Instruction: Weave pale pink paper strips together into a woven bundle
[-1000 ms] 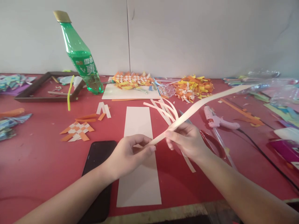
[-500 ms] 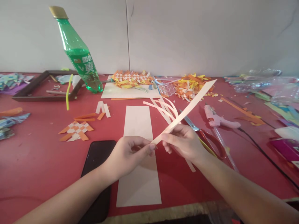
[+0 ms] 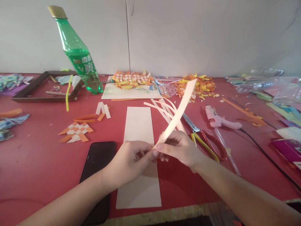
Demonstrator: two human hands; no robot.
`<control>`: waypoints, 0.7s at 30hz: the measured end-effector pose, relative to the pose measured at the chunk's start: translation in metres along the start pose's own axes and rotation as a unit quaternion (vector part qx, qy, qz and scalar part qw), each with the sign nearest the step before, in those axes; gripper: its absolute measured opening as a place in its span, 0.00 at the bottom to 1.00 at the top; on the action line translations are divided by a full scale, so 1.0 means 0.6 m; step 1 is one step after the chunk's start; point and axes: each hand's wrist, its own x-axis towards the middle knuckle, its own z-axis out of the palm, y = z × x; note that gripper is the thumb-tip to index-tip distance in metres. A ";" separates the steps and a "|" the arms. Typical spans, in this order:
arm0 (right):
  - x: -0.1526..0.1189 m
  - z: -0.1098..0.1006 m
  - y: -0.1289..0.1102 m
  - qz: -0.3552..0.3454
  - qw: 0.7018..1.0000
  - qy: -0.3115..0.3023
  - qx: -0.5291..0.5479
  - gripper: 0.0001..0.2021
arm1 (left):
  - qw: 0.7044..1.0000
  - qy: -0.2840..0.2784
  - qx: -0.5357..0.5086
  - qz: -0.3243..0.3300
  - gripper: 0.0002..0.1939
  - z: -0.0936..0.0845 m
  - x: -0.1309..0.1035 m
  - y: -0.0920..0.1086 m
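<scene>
A cream paper strip (image 3: 180, 113) is pinched at its lower end between both hands, and its free end curves up and to the right. My left hand (image 3: 134, 158) grips the very tip with thumb and fingers. Close against it, my right hand (image 3: 180, 147) pinches the same strip a little higher. Beneath the hands lies a white paper rectangle (image 3: 138, 122) on the red table (image 3: 188, 194). More pale strips (image 3: 162, 110) lie behind my right hand, partly hidden by it. Scissors (image 3: 207, 139) with red and yellow handles rest to its right.
A black phone (image 3: 100, 160) lies left of the paper. Farther back stand a green bottle (image 3: 80, 59) and a dark frame (image 3: 44, 99). A woven orange-and-white paper piece (image 3: 76, 131) sits left. On the right are a glue gun (image 3: 221, 121) with its cord and orange-yellow scraps (image 3: 197, 86).
My right hand has slid left and down along the strip until it meets my left hand. The strip's free end has swung left and stands steeper.
</scene>
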 end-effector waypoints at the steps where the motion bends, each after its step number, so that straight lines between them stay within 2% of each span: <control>1: -0.001 0.000 0.000 -0.001 1.000 0.003 0.003 0.07 | 1.000 0.001 -0.006 -0.001 0.15 0.000 -0.001 -0.001; 4: -0.002 -0.005 0.002 -0.014 0.999 0.027 0.015 0.08 | 0.999 -0.015 -0.048 -0.014 0.18 -0.001 -0.004 -0.001; 9: -0.002 -0.012 0.004 0.002 0.999 0.037 0.033 0.07 | 0.991 -0.034 -0.128 -0.023 0.15 -0.004 -0.004 0.003; 21: 0.007 -0.022 0.005 -0.018 0.997 0.051 0.053 0.08 | 0.990 -0.023 -0.132 -0.044 0.13 -0.005 -0.002 0.002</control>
